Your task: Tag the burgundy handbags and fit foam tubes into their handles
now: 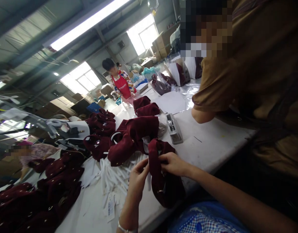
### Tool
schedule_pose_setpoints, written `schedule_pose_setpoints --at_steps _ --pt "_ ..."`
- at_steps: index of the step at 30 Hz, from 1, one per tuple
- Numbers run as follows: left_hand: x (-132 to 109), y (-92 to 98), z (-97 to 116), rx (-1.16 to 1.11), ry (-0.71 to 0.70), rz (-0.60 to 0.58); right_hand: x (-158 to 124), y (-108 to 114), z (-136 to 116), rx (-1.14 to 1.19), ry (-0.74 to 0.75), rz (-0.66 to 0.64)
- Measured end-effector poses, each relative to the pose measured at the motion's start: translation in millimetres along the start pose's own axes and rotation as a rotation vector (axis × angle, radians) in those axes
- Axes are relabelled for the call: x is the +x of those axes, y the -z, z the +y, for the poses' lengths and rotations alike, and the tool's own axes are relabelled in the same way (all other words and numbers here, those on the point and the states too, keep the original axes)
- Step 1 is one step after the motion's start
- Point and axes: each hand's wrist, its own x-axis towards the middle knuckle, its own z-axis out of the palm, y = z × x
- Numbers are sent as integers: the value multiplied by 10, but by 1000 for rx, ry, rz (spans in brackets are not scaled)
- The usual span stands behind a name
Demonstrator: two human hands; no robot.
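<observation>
A maroon fabric bag (167,189) with small gold-coloured metal fittings sits at the table's near edge, between my two hands. My left hand (138,178) pinches the left side of its raised, handle-like band, fingers bent. From the right, my right hand (174,164) is closed on the same band, its fingertips partly hidden behind the fabric. Just below my left fingers a short white strip (149,182) hangs beside the bag. White tubes (112,176) lie in a loose pile left of my left hand.
More maroon bags (133,132) are heaped beyond, with another dark pile (39,194) at left. A tape dispenser (173,129) and white paper sheets (171,102) lie on the white table (226,145). A co-worker in a brown shirt (236,71) leans close at right. Paper tags (111,207) lie near.
</observation>
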Motion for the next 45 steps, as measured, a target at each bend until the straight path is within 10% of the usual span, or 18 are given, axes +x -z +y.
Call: schedule_pose_setpoints --at_steps 8,15,21,28,37,45 --pt "194 -273 -75 -93 29 -81 88 87 15 30 -118 -225" --pt "-99 -194 -378 178 -149 288 -68 -60 -131 -187 13 182" --pt "-262 -10 -792 266 -181 -22 -165 -42 -179 -395 82 361" --pt "-249 259 -543 471 -367 -349 -147 -2 -150 -379 108 181" --pt "-300 137 -580 439 -368 -132 -57 63 -242 -502 61 -45" --pt "-411 135 -598 236 -301 -167 -50 -95 -200 -423 82 164"
